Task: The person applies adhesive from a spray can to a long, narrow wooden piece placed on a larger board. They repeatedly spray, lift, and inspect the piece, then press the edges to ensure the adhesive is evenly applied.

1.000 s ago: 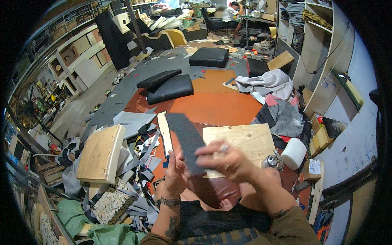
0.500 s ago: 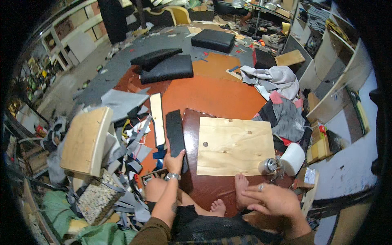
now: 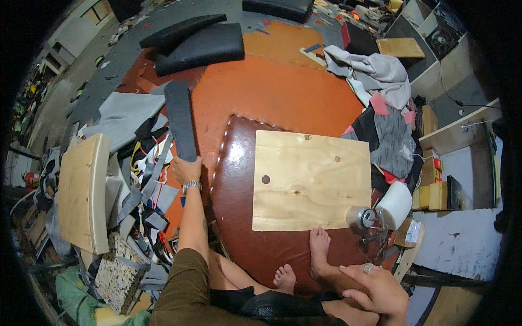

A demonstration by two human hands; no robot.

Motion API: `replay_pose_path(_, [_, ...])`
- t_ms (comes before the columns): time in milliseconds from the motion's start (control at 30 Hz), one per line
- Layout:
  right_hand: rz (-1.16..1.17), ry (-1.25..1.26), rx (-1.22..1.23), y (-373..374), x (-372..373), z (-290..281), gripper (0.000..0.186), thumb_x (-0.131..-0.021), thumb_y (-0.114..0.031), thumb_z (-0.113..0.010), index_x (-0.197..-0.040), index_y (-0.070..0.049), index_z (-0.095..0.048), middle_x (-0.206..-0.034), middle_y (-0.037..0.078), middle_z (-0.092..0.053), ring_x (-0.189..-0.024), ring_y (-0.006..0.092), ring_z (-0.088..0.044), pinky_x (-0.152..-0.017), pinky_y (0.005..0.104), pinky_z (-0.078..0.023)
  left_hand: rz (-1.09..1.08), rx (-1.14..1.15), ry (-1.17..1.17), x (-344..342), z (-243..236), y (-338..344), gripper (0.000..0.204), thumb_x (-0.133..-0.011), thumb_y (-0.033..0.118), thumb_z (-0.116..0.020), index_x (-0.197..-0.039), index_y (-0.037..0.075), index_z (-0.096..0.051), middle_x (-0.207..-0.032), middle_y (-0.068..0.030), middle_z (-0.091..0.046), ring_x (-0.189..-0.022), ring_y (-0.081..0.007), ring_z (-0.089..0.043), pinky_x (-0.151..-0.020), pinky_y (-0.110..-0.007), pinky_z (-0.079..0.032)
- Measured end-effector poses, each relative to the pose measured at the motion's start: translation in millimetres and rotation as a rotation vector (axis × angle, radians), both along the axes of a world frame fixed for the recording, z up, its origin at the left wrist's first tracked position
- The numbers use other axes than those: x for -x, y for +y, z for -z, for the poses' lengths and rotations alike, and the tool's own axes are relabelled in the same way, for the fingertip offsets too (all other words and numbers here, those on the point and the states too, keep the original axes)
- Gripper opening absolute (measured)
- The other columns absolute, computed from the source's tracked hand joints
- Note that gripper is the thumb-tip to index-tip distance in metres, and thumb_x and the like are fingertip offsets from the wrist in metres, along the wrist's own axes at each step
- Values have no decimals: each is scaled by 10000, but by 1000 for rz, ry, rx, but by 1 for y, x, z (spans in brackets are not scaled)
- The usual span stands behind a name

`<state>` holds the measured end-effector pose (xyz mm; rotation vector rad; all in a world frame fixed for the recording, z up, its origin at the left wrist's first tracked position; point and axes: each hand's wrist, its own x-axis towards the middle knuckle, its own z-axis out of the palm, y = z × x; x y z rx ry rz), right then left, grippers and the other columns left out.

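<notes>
My left hand (image 3: 187, 170), with a metal watch at its wrist, is stretched forward and closed on the near end of a long, dark grey padded strip (image 3: 180, 117). The strip points away from me, over the edge of the orange sheet beside the scraps. My right hand (image 3: 378, 288), wearing a ring, lies over my right leg with its fingers extended and holds nothing. In front of my feet, a pale plywood board (image 3: 310, 182) with knots lies flat on a glossy maroon sheet (image 3: 234, 179).
At the board's near right corner are a metal can (image 3: 360, 217) and a white roll (image 3: 394, 205). Fabric scraps and a cream padded panel (image 3: 84, 193) crowd the left. Black cushions (image 3: 201, 49) lie farther off, grey cloth (image 3: 375, 70) and shelving (image 3: 462, 130) at right.
My left hand has carried the dark strip leftward and forward, away from beside the board. A cream strip seen there earlier no longer shows. My right hand has settled lower against my leg.
</notes>
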<state>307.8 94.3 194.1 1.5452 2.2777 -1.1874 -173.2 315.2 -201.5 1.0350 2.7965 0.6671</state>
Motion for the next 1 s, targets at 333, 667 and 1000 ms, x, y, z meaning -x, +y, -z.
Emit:
replay_pose_path(333, [-38,-18,23,18,11,1,564,-959,-321,-752,-1435,-57,-606,-1288,183,-712,-1134,407,-682,-972,459,-548,-93,130,-40,-6,25,8,722,-715,363,-924,-1196,-34,-560,-1162,-283,-715,-1057,-458,-713,-923,-552,-582])
replay_pose_path(667, [-16,195,-238,-36,15,-16,578,-957,-249,-766,-1467,-58,-573,-1165,227,-725,-1067,416,-688,-924,461,-567,540,-625,-1560,-83,-148,-117,511,-936,398,-737,-1220,-22,-671,-998,-124,-756,-832,-243,-757,-790,-399,-651])
replay_pose_path(1000, [348,1069,-181,-5,61,-38,1273,-881,-414,-883,-1714,-111,30,-1701,312,-250,-1403,415,-545,-1087,453,-512,985,-637,-1247,-178,-267,-307,717,-794,129,-842,-1402,33,-475,-1243,-124,-682,-1073,-189,-701,-931,-339,-591])
